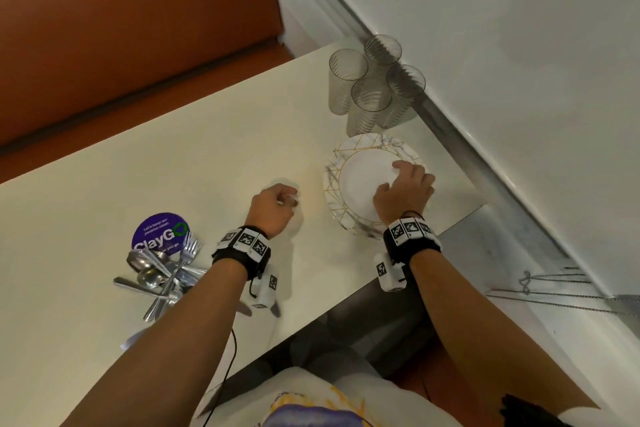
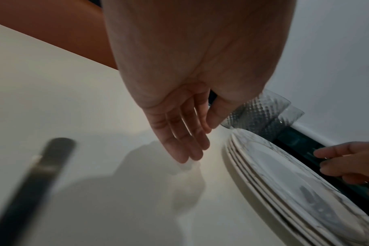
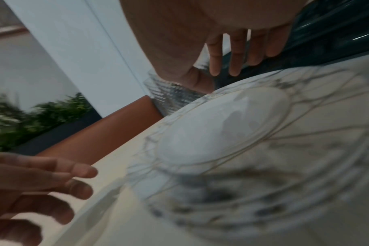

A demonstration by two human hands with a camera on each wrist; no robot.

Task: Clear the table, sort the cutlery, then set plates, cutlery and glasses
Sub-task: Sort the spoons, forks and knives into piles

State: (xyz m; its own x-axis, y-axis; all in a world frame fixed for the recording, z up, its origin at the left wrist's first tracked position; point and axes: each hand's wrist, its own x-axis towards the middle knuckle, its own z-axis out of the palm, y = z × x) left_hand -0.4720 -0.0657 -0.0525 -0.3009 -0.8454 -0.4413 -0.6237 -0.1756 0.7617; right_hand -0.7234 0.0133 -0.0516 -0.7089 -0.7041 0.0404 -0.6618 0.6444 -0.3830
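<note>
A stack of marble-patterned plates with gold lines (image 1: 349, 149) (image 2: 284, 184) (image 3: 221, 129) sits near the table's right edge. My right hand (image 1: 398, 184) (image 3: 221, 73) hovers over the stack's right side, fingers spread and loosely bent, holding nothing. My left hand (image 1: 289, 198) (image 2: 198, 141) hangs just left of the stack with relaxed fingers close to the tabletop, empty. Several ribbed clear glasses (image 1: 374, 90) (image 2: 259, 113) stand behind the plates. A jumbled pile of forks and spoons (image 1: 162, 274) lies at the near left.
A round purple ClayGo sticker (image 1: 157, 230) is beside the cutlery. An orange bench (image 1: 121, 28) runs along the table's far side. A white wall with a metal rail (image 1: 460, 135) borders the right. The cream table's (image 1: 173, 166) near right edge (image 1: 346, 298) is close to my wrists.
</note>
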